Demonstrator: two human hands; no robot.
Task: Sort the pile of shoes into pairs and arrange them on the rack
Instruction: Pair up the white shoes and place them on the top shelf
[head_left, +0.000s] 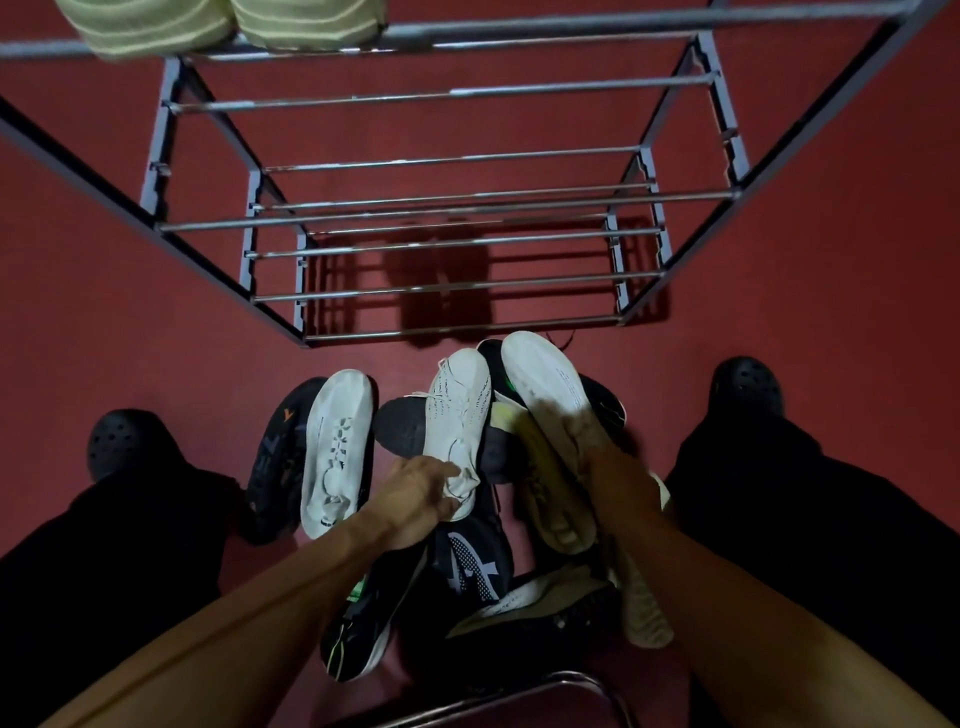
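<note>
A pile of shoes lies on the red floor in front of the metal rack (457, 228). My left hand (415, 499) grips the heel of a white laced shoe (460, 410), toe pointing at the rack. My right hand (613, 467) grips the heel end of a second white shoe (545, 384), tilted up over the pile. Another white shoe (337, 447) lies beside a black shoe with orange marks (280, 457) on the left. Black shoes (467, 566), a beige one (550, 509) and a black and green one (358, 629) lie under my arms. A pair of light green shoes (223, 21) sits on the rack's top tier.
My feet in black clogs stand at the left (119, 441) and at the right (748, 389) of the pile. A chrome chair frame (519, 691) curves at the bottom edge. The rack's lower tiers show only bare bars over the red floor.
</note>
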